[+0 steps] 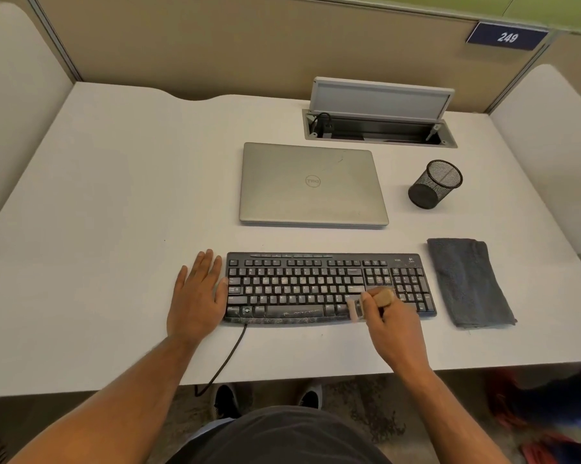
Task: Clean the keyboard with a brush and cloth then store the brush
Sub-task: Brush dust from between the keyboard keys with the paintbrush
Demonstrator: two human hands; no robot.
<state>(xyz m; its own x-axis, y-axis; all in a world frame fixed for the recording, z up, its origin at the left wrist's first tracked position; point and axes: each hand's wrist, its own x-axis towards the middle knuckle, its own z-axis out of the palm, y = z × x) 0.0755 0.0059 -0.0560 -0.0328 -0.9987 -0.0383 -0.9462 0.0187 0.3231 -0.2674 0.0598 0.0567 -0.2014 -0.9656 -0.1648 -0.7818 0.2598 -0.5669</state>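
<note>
Lower centre of frame: my right hand [391, 326] grips the brush [371, 301] by its light, stiff wooden handle over the keyboard [315, 289]; left hand [198, 296] lies flat, steadying its end. Soft cloth [466, 283] waits right.

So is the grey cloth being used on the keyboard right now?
No, the cloth lies folded on the desk right of the keyboard, untouched by either hand.

Black keyboard [329, 286], dark grey cloth [468, 283], silver laptop [312, 184], black mesh cup [434, 184], white desk [115, 212].
</note>
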